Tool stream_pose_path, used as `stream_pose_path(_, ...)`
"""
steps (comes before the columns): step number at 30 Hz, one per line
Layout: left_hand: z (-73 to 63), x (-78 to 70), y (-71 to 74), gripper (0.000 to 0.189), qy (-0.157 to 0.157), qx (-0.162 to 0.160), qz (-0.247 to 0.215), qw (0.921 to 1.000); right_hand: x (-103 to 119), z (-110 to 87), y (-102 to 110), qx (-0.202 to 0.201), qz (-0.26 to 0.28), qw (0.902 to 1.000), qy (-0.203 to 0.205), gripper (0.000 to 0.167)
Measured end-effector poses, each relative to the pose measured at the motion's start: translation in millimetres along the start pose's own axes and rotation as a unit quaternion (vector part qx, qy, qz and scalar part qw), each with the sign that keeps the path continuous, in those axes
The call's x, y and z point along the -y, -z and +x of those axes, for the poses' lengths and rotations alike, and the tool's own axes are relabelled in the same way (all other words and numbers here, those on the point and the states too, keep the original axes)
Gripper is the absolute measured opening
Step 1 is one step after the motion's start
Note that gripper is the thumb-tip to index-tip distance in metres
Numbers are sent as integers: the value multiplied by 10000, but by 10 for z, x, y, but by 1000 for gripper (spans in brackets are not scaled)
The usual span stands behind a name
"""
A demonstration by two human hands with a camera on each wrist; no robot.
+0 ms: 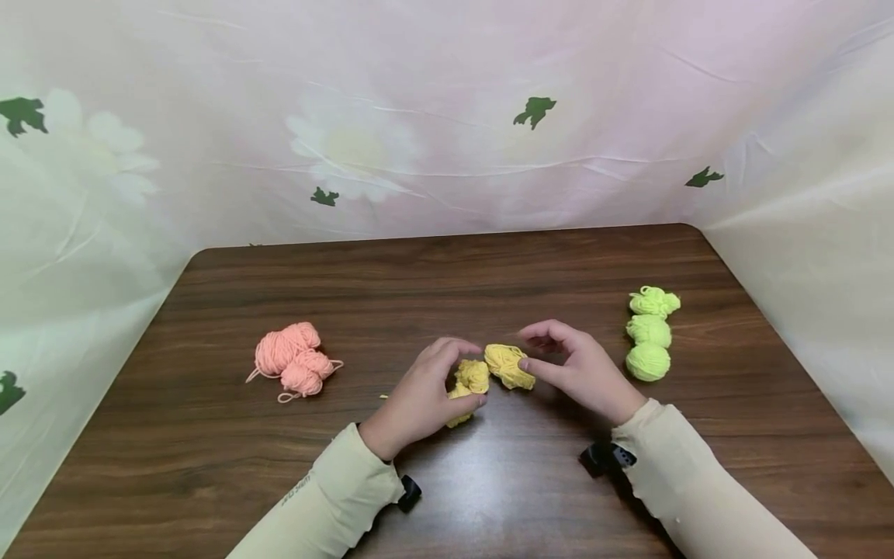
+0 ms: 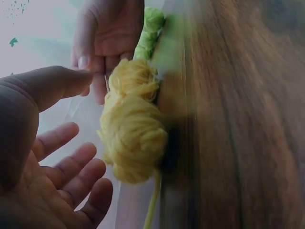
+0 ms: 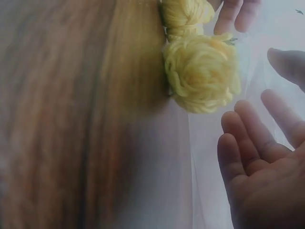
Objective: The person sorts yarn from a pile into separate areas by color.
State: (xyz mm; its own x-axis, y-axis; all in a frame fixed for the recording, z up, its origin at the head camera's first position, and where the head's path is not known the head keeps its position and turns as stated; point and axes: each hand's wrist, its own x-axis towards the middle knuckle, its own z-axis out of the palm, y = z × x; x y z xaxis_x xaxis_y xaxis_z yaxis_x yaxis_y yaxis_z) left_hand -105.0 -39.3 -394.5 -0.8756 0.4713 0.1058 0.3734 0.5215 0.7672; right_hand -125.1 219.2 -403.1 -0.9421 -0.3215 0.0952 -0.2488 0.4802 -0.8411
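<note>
Small yellow yarn balls lie close together on the brown table. My left hand (image 1: 426, 392) curves around the left side of two of them, the upper yellow ball (image 1: 473, 375) and a lower one partly hidden by the thumb. In the left wrist view, its fingers (image 2: 86, 179) are spread beside the yarn, not gripping it. Right of these sits another yellow ball (image 1: 508, 366), with the right hand (image 1: 583, 369) at its right side, thumb overlapping its edge. The right wrist view shows relaxed fingers (image 3: 248, 138) apart from the nearest yellow ball (image 3: 202, 76).
Several coral-pink yarn balls (image 1: 282, 351) are clustered on the left of the table (image 1: 391, 287). At the right, three neon-green balls (image 1: 648, 362) form a row running away from me. A loose yellow strand (image 2: 152, 202) trails from the yarn. Floral cloth (image 1: 447, 171) hangs behind the table.
</note>
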Motion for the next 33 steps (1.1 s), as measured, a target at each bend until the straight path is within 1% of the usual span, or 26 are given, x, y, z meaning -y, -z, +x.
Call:
stream_pose_path(3,-8,45,19,58,153,154,54,9997,-8,1,-14,113,-20,9999,-24,36)
stream_pose_path(7,-47,121,53,68,450,403,24,9982,-14,1,-29,249,-27,9997,-48,40)
stream_pose_path(11,-96,191,71,75,597,707,-12,9957,-26,10,-37,529,-100,9984,-162,46)
stream_pose_path(14,-119,233,81,76,541,825,-33,9951,-44,14,-34,844,-172,9959,-259,52)
stream_pose_path(16,-129,261,90,71,483,889,-37,9949,-56,15,-31,1001,-215,9943,-286,55)
stream_pose_path(18,-139,290,99,63,388,928,-19,9949,-72,15,-27,1074,-290,9933,-315,56)
stream_pose_path(21,-155,334,121,49,292,980,123,9947,-92,28,-43,1059,-388,9930,-360,56)
stream_pose_path(24,-158,365,129,41,198,972,202,9949,-111,39,-49,1020,-458,9929,-414,54)
stream_pose_path(29,-154,414,141,36,91,997,104,9949,-143,43,-51,981,-452,9931,-457,53)
stream_pose_path(33,-147,463,149,35,19,1052,-35,9944,-179,40,-55,955,-457,9936,-407,52)
